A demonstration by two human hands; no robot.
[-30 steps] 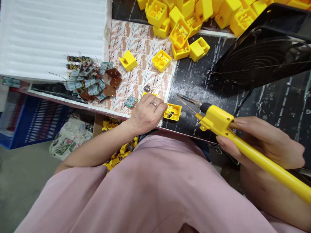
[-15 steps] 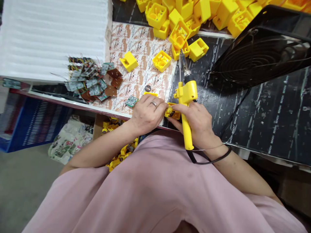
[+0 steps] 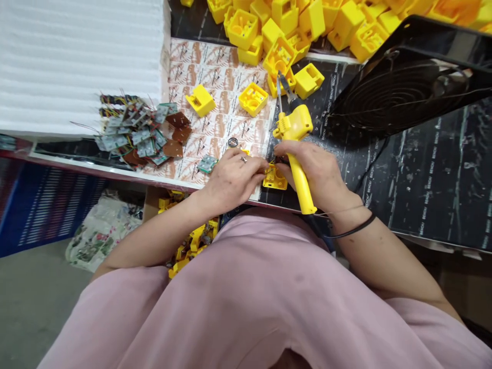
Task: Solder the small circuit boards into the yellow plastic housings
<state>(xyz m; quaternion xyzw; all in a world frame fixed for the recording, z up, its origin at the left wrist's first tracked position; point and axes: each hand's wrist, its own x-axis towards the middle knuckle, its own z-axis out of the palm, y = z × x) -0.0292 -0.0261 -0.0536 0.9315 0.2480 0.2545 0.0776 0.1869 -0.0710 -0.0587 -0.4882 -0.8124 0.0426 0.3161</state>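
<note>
My right hand is closed round a yellow soldering gun, whose metal tip points away from me. Its thumb and fingertips also close in on a small dark part by a yellow plastic housing at the table's front edge. My left hand pinches at the housing's left side; what is between its fingertips is too small to make out, though thin wires show there. Beside the left hand lie a green circuit board and a small round metal-and-black part. Another yellow piece is partly hidden behind that hand.
Wired circuit boards are heaped at left by white foam sheeting. Two yellow housings sit ahead, with many more piled at the back. A black fan stands at right. Below the table are a blue crate and yellow parts.
The soldering gun has tilted, its handle end swinging up and slightly right. The housing now lies flatter on the table, and the right fingers have moved to its far side.
</note>
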